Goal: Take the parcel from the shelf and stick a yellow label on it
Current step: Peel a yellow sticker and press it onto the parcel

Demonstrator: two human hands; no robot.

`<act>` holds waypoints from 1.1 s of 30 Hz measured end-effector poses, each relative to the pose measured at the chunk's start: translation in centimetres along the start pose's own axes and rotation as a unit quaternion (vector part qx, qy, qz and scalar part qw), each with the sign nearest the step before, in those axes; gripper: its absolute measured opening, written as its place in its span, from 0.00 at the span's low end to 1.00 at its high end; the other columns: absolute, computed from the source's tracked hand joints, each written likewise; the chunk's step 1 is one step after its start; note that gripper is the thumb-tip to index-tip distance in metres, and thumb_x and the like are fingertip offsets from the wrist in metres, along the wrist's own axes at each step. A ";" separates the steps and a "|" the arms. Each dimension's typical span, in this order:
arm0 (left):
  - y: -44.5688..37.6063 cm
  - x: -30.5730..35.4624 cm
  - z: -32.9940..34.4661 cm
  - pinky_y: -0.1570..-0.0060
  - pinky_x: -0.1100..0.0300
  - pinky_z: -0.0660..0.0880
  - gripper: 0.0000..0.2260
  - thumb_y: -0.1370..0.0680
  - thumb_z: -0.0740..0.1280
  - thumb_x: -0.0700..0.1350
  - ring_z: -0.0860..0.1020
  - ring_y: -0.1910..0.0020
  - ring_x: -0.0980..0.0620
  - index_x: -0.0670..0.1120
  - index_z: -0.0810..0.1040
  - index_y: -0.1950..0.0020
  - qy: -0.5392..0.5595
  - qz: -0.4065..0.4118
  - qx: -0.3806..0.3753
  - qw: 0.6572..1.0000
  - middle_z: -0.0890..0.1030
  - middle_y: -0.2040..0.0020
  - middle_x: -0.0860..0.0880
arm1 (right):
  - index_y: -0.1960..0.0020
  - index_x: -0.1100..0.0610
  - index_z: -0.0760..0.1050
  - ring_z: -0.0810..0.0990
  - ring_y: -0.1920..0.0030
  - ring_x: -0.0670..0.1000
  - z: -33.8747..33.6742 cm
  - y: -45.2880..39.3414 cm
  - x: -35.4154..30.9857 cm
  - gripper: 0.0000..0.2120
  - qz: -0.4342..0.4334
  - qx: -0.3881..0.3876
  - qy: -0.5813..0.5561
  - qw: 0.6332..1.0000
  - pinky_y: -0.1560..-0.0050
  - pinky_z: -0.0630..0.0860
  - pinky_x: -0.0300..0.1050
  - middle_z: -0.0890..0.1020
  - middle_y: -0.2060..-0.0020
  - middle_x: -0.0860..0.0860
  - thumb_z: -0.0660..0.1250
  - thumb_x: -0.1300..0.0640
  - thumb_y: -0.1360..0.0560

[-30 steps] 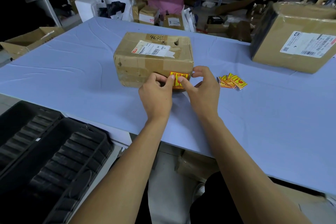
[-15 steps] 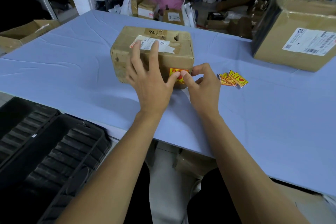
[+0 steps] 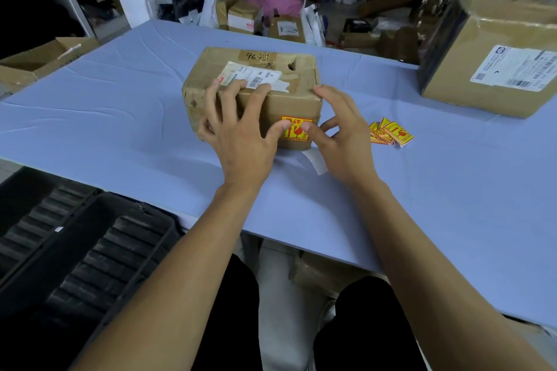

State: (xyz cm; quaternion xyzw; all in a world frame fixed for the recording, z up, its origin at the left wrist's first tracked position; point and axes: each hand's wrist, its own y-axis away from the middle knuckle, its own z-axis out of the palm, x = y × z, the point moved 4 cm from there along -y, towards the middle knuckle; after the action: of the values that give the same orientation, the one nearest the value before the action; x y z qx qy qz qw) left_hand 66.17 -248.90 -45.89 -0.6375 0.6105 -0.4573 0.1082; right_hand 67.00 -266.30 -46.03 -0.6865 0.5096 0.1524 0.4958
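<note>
The parcel [image 3: 297, 101] is a brown taped carton with a white shipping slip on top, standing on the blue table [image 3: 120, 120]. A yellow label [image 3: 297, 129] with red print is stuck low on its near face. My left hand [image 3: 241, 138] lies spread over the near face and top edge, its thumb at the label's left edge. My right hand [image 3: 342, 135] has its fingers apart, the index finger touching the top right corner and the thumb at the label's right edge. A white backing strip [image 3: 316, 162] lies on the table below the parcel.
A small pile of spare yellow labels [image 3: 391, 132] lies just right of my right hand. A large carton [image 3: 488, 69] stands at the table's far right. A black ribbed tray [image 3: 75, 265] sits below the near left edge. An open carton [image 3: 39, 60] is at far left.
Both hands pinched the label against the near face a second ago. The left hand has since spread over the parcel, and the right hand has opened and reached the top right corner. The backing strip now shows.
</note>
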 end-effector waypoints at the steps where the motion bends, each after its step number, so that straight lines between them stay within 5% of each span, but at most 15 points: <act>1: 0.0 -0.1 0.0 0.38 0.43 0.63 0.23 0.27 0.66 0.66 0.62 0.25 0.44 0.57 0.77 0.36 0.005 0.001 0.003 1.000 0.73 0.31 0.49 | 0.31 0.49 0.73 0.78 0.61 0.41 0.1 0.1 0.0 0.26 0.002 0.005 -0.018 1.000 0.61 0.71 0.26 0.73 0.34 0.44 0.72 0.58 0.27; 7: 0.2 0.3 0.0 0.38 0.41 0.63 0.30 0.31 0.66 0.70 0.60 0.24 0.42 0.55 0.74 0.34 -0.028 0.008 -0.021 0.999 0.71 0.29 0.47 | 0.30 0.48 0.71 0.78 0.61 0.46 0.4 0.1 0.3 0.26 0.006 0.007 -0.034 0.999 0.62 0.71 0.27 0.73 0.38 0.41 0.74 0.55 0.27; 14: 0.3 0.0 0.1 0.39 0.39 0.65 0.37 0.38 0.75 0.62 0.58 0.23 0.41 0.55 0.70 0.31 -0.069 0.027 -0.058 0.996 0.68 0.27 0.47 | 0.28 0.46 0.68 0.78 0.62 0.45 0.6 0.2 0.7 0.32 0.010 -0.017 -0.021 1.000 0.60 0.73 0.29 0.70 0.36 0.39 0.75 0.56 0.29; 21: 0.4 0.1 -0.1 0.37 0.40 0.63 0.30 0.29 0.65 0.68 0.59 0.23 0.41 0.55 0.71 0.31 -0.059 0.022 -0.035 0.997 0.69 0.27 0.47 | 0.27 0.45 0.66 0.77 0.62 0.46 0.7 0.3 0.8 0.32 0.005 -0.025 -0.019 1.000 0.59 0.74 0.32 0.69 0.35 0.37 0.74 0.51 0.27; 28: 0.5 -0.1 0.0 0.38 0.39 0.65 0.39 0.37 0.76 0.60 0.58 0.23 0.40 0.54 0.67 0.29 -0.092 0.040 -0.070 0.993 0.67 0.26 0.46 | 0.27 0.42 0.64 0.78 0.63 0.46 0.8 0.4 1.1 0.40 0.018 -0.047 -0.005 0.999 0.57 0.76 0.34 0.67 0.33 0.36 0.79 0.57 0.33; 33: 0.5 0.0 -0.1 0.38 0.39 0.64 0.35 0.33 0.71 0.65 0.58 0.23 0.40 0.54 0.68 0.30 -0.088 0.039 -0.053 0.994 0.67 0.26 0.45 | 0.26 0.43 0.64 0.77 0.62 0.40 0.7 0.4 0.9 0.33 0.009 -0.038 -0.019 0.999 0.57 0.73 0.29 0.67 0.34 0.36 0.74 0.51 0.27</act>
State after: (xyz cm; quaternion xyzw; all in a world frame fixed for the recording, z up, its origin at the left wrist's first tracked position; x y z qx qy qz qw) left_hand 65.74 -248.99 -46.13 -0.6559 0.6461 -0.3623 0.1452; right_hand 67.29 -266.21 -47.20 -0.6971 0.5000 0.1888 0.4779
